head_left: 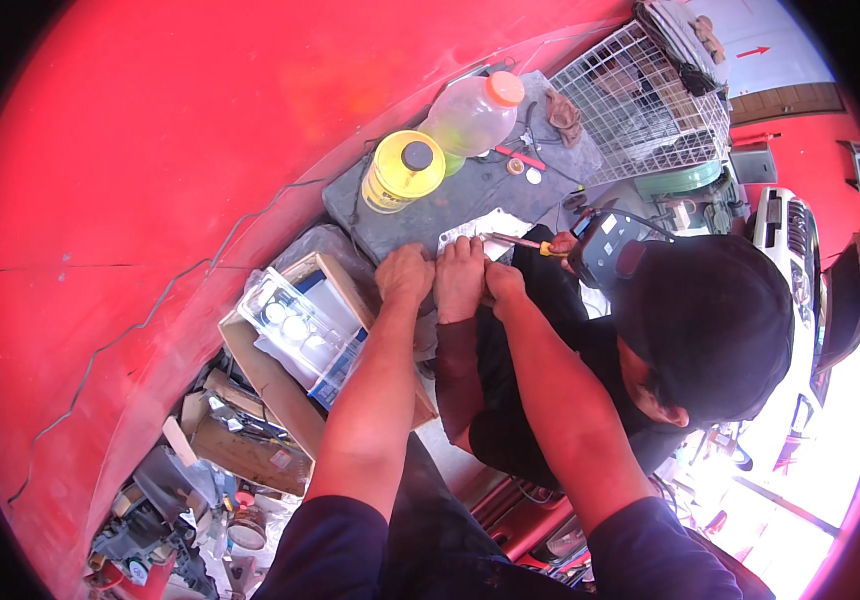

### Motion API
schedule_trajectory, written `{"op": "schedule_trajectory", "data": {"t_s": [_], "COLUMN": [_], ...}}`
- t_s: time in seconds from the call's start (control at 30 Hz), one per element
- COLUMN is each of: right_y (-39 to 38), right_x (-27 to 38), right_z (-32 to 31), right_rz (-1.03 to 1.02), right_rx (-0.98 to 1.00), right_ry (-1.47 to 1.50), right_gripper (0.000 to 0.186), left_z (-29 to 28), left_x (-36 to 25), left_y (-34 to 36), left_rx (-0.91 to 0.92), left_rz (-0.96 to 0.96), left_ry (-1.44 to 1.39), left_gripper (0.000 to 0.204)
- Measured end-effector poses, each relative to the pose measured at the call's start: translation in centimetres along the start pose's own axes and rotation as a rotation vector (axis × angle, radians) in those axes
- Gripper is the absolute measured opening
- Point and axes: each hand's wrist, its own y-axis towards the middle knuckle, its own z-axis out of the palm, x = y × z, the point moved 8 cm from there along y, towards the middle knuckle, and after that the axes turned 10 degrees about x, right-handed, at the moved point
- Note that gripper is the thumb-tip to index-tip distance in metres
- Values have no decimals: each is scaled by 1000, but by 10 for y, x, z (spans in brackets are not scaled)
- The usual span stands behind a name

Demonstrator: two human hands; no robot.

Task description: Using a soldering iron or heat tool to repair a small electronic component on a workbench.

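Observation:
My left hand (405, 273) is closed at the near edge of a dark grey worktop, by a silvery metal part (495, 222) with holes along its rim. Its fingertips are hidden, as is what they grip. My right hand (506, 283) is curled just right of a co-worker's hand (460, 272), below the metal part; its grip is mostly hidden too. That co-worker's hand, in a maroon sleeve, presses at the part's near edge between mine. The co-worker's other hand (563, 246) holds a screwdriver-like tool (547, 249) with a yellow-orange handle, its shaft over the part.
On the worktop (370, 225) stand a yellow round can (405, 172) and a clear jug (470, 115) with an orange cap. A cardboard box (260, 365) holding clear packaging sits at left. The co-worker's capped head (705, 325) leans in close at right. A white wire rack (640, 105) stands behind.

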Motion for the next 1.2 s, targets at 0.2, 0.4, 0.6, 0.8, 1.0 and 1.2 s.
{"op": "schedule_trajectory", "data": {"t_s": [0.2,0.4,0.6,0.8,1.0,1.2], "right_y": [-8,-11,-16,-15,-13,-12], "right_x": [5,8,10,10,9,9], "right_z": [2,3,6,6,5,6], "right_rz": [27,24,27,55,57,72], "right_rx": [-6,14,24,31,59,56], "right_ry": [94,79,79,74,77,25], "right_gripper": [27,24,25,25,25,25], "left_z": [2,1,1,1,2,0], "left_x": [1,0,0,0,0,0], "left_y": [1,0,0,-1,1,0], "left_rx": [-13,-13,-21,-19,6,-6], "left_rz": [6,10,25,36,18,25], "left_ry": [-8,-9,4,21,19,17], "left_gripper": [20,20,20,21,22,23]}}
